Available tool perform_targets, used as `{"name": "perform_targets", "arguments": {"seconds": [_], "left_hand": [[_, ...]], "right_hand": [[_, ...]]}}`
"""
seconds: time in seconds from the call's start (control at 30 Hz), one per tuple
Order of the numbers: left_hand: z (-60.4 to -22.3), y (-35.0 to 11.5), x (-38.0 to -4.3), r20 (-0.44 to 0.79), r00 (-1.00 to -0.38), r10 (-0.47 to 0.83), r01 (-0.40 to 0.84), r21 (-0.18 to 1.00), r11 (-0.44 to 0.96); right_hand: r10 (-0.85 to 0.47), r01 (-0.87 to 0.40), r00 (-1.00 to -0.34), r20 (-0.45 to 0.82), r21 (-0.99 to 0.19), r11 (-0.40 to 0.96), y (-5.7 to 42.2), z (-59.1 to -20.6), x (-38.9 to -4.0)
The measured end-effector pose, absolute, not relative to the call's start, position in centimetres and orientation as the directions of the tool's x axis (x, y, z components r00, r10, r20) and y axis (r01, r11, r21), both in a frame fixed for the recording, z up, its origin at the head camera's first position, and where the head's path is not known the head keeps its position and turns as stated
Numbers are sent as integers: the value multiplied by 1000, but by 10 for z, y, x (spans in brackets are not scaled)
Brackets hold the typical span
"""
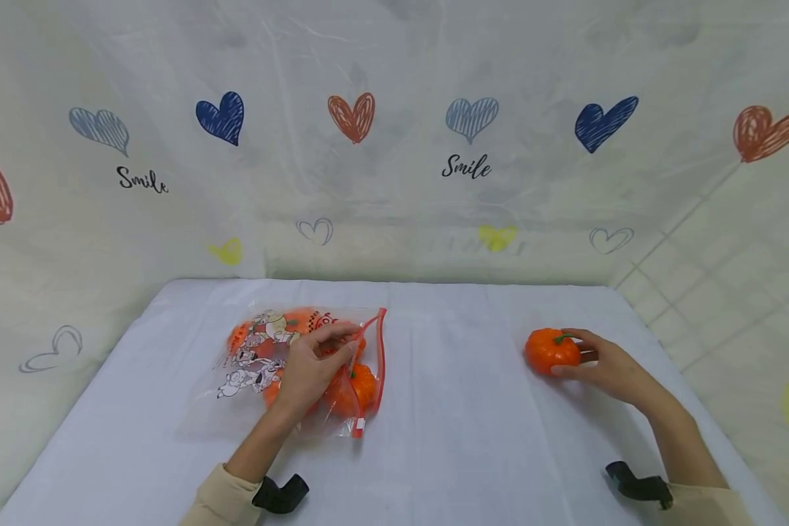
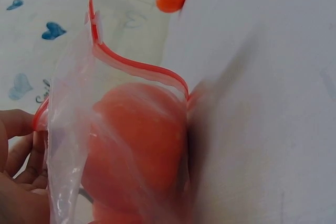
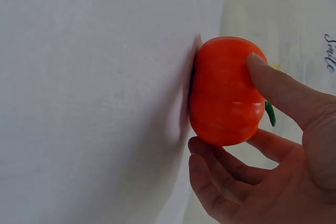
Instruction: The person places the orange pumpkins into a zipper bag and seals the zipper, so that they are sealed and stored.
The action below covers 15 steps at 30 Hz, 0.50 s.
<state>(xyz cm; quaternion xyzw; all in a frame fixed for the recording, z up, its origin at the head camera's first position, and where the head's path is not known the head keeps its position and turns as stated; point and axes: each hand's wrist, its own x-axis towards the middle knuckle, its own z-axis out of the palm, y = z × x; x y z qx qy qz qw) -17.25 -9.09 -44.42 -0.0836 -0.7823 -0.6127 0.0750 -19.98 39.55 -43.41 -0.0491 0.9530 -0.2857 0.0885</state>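
A see-through zip bag [image 1: 250,409] with cartoon prints and a red zip edge lies on the left of the table. Several orange toy pumpkins [image 2: 136,140] show through its plastic. My left hand [image 1: 313,367] pinches the upper layer of the bag by the red edge, so the mouth gapes toward the right. On the right side, my right hand [image 1: 601,367] holds a shiny orange toy pumpkin [image 3: 226,93] with a green stem. The thumb lies on its top, and the other fingers are at its side. Its underside is right at the white cloth.
White cloth covers the table [image 1: 447,409], with bare cloth between the bag and the right hand's pumpkin. Behind it hangs a pale curtain [image 1: 408,190] printed with hearts and "Smile". A black curved piece [image 1: 281,494] sits at the left cuff, another [image 1: 638,486] at the right.
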Motion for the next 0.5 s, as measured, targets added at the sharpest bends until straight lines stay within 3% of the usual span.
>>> {"name": "perform_targets", "arguments": {"seconds": [0.5], "left_hand": [[-445,-91,-174,220,-975,42,224,946,236]], "right_hand": [[-172,-98,-982,-81,-557,825,368,-434,-200]]}}
